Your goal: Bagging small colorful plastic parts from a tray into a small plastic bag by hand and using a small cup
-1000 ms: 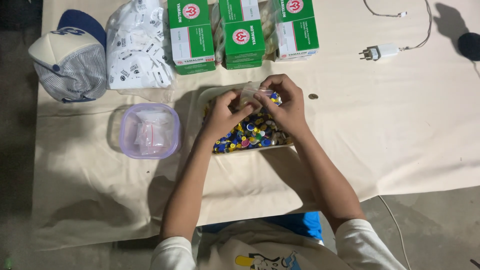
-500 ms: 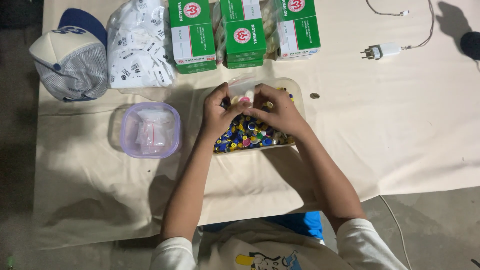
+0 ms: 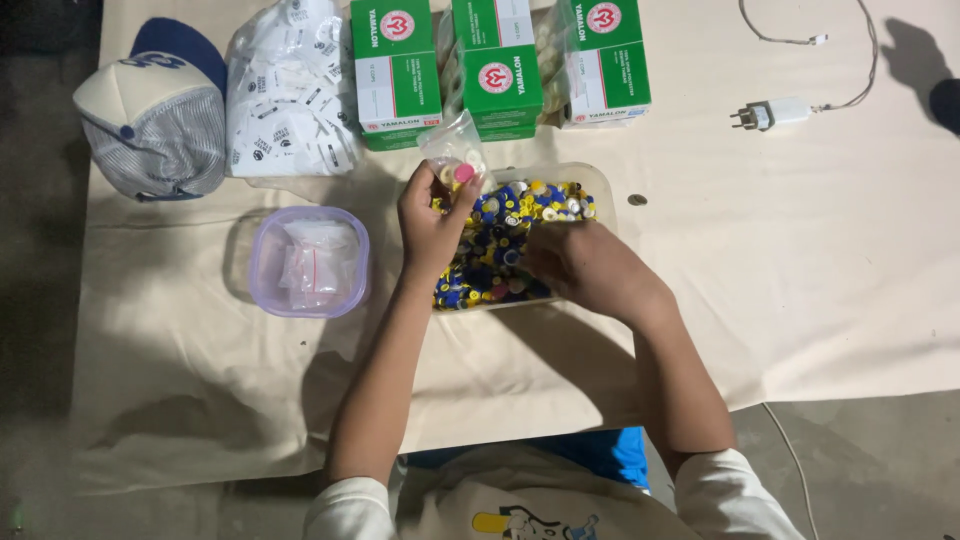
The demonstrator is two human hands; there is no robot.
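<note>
Pinching a small clear bag [image 3: 455, 150] over the tray of coloured caps [image 3: 510, 240], left hand [image 3: 432, 222] grip is closed on it; right hand [image 3: 580, 268] is digging in the tray, grip state unclear.

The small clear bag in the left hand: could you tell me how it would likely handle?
The small clear bag looks thin and crinkled, so probably floppy. Holding only a few small round pieces, it is likely light. The left hand pinches it.

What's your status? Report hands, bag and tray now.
Left hand holds small clear bag with a few caps inside. Right hand down in tray of coloured caps. Nothing in the way.
</note>
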